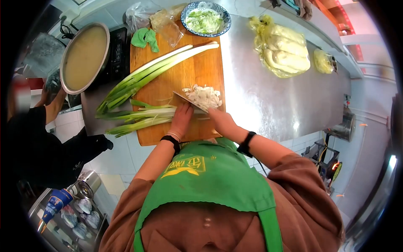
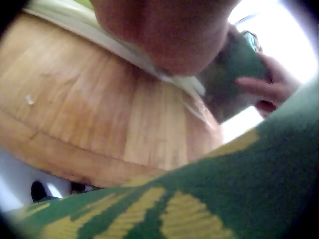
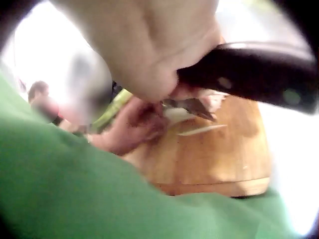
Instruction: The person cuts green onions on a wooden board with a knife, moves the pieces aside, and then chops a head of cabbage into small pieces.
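Leeks (image 1: 147, 116) lie across a wooden cutting board (image 1: 176, 80) on a steel counter (image 1: 268, 101), their long axis running left to right in front of a person in a green apron (image 1: 210, 180). The white cut ends point toward the right, where the knife (image 1: 189, 102) meets them. The left hand (image 1: 181, 119) presses down on the stalks just left of the blade, fingers curled over them. The right hand (image 1: 221, 122) grips the knife's dark handle (image 3: 249, 69), closed tightly around it, with the blade standing crosswise to the stalks. A pile of white slices (image 1: 204, 95) sits just beyond the blade, touching it. Two more whole leeks (image 1: 155, 71) lie diagonally farther up the board, well apart from both hands. A bowl (image 1: 205, 19) of chopped greens stands at the board's far edge.
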